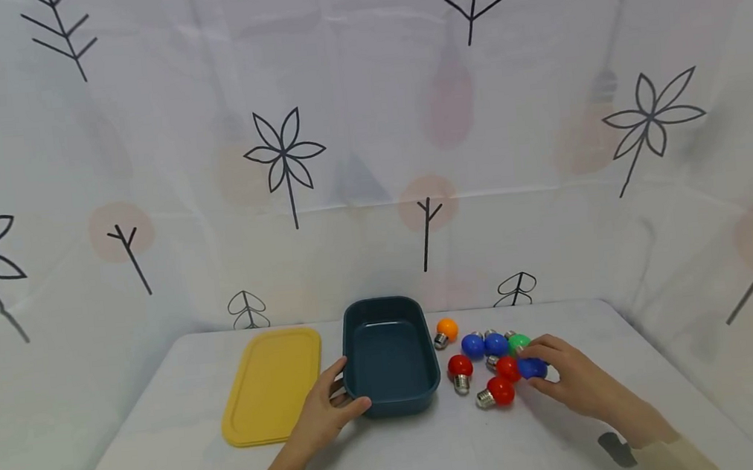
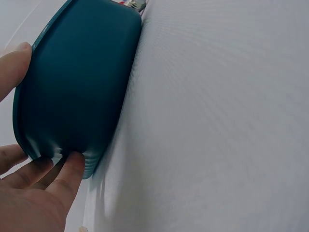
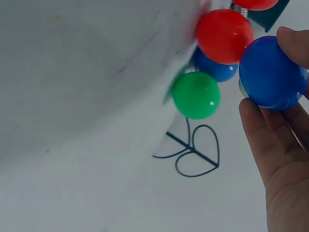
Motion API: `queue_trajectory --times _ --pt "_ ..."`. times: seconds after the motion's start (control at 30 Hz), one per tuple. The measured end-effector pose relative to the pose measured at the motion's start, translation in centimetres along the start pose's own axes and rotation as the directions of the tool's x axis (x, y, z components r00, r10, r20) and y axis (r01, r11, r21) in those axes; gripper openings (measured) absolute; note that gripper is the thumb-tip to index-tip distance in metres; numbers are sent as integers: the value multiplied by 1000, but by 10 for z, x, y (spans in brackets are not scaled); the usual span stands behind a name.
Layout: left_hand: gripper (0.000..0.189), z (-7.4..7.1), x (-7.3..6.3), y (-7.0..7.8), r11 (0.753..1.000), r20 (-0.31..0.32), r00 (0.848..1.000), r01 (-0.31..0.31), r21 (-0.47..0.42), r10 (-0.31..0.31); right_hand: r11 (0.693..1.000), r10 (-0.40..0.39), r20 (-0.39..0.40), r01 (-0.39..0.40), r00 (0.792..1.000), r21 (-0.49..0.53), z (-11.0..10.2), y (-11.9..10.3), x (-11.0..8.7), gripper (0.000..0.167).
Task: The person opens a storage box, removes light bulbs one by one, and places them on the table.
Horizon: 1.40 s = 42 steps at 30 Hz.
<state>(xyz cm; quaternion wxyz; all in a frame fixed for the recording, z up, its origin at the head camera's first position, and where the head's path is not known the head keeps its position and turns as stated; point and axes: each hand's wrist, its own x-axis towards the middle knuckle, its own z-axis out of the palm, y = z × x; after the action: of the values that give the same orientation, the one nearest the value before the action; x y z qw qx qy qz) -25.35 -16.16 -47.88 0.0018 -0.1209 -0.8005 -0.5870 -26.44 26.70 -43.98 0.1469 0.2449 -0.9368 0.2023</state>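
Observation:
My left hand [image 1: 323,411] holds the near left corner of a dark teal bin [image 1: 394,406], thumb by the front rim and fingers along the left side. In the left wrist view, the bin's wall [image 2: 82,72] stands between thumb and fingers. A blue light bulb [image 1: 532,368] is pinched between the thumb and fingers of my right hand [image 1: 580,381]; the right wrist view shows its round blue globe [image 3: 270,72]. Right beside it are a red bulb [image 1: 508,369] and a green bulb [image 1: 519,343].
Two blue bulbs [image 1: 496,344] and an orange bulb [image 1: 447,329] lie right of the bin. Nearer me are a red bulb [image 1: 459,366] and another red bulb [image 1: 501,390]. A yellow lid [image 1: 272,386] lies left of the bin on the white table [image 1: 396,457]. Behind hangs a patterned cloth [image 1: 364,251].

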Motion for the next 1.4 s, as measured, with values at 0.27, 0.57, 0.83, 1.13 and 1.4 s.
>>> queue_trajectory --times 0.27,0.57,0.83,1.13,1.4 --pt "88 0 -1 1 1000 8 1000 -1 -7 1 995 97 72 -96 993 -14 5 8 -3 41" --pt "89 0 -1 1 1000 11 1000 -7 -11 7 988 156 140 -156 978 -12 10 14 -1 38" --pt "90 -1 -1 3 1000 12 1000 1 -29 0 984 176 165 -177 970 -7 10 16 0 38" --pt "91 -1 -1 3 1000 11 1000 0 -7 0 980 196 189 -199 962 -3 11 16 1 40" --pt "89 0 -1 3 1000 9 1000 1 -7 -1 977 211 170 -213 963 -6 13 19 1 41"
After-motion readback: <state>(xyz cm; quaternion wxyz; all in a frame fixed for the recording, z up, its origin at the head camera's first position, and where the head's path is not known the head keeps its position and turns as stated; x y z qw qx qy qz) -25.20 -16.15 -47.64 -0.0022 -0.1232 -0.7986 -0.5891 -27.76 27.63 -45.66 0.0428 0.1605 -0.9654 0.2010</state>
